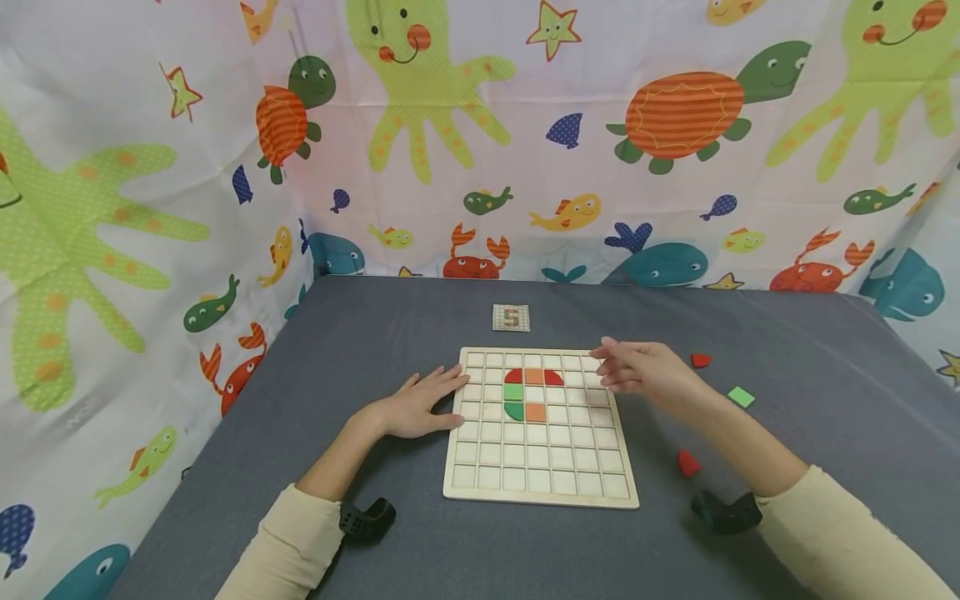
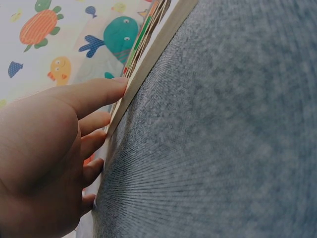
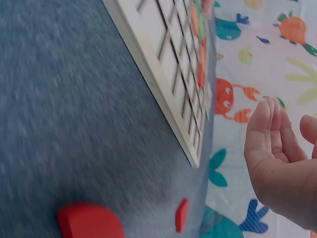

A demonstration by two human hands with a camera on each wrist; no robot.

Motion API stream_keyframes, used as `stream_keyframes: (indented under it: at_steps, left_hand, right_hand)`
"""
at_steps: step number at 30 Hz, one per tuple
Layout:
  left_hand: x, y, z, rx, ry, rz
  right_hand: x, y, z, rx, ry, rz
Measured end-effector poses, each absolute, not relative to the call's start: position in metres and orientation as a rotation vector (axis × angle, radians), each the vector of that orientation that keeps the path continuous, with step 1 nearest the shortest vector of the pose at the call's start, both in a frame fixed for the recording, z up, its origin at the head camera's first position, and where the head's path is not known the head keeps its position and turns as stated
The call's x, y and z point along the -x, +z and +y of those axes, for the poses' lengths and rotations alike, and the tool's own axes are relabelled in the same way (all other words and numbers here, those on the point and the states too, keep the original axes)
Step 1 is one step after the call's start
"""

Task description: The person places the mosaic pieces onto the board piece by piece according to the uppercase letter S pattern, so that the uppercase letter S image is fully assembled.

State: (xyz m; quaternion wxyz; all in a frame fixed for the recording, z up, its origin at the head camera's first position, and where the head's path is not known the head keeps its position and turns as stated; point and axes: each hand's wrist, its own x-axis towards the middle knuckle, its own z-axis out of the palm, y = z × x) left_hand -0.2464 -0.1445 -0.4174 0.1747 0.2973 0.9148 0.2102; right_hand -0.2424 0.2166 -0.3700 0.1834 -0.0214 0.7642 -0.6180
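Observation:
A wooden grid board (image 1: 513, 480) lies on the cloth. Set in its upper cells are two red quarter-circles (image 1: 514, 377), orange squares (image 1: 536, 412), a light green square (image 1: 513, 392) and a dark green quarter-circle (image 1: 514, 411). My left hand (image 1: 420, 406) rests at the board's left side with fingers spread; in the left wrist view its thumb touches the board's edge (image 2: 148, 57). Over the board's upper right corner hovers my right hand (image 1: 637, 371), fingers slightly bent. Nothing shows in it in the right wrist view, where the palm (image 3: 282, 168) is partly visible.
Right of the board lie a red piece (image 1: 701, 360), a light green square (image 1: 741, 397) and a red quarter-circle (image 1: 687, 463). Behind it is a small pattern card (image 1: 511, 317). A printed curtain (image 1: 450, 83) hangs behind the grey table (image 1: 375, 317).

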Motion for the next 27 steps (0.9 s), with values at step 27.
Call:
stream_keyframes:
  at_steps: [27]
  left_hand:
    - [0.247,-0.417,-0.145,-0.855,0.61,2.585]
  right_hand:
    - [0.232,-0.382,0.298,0.015,-1.79,2.074]
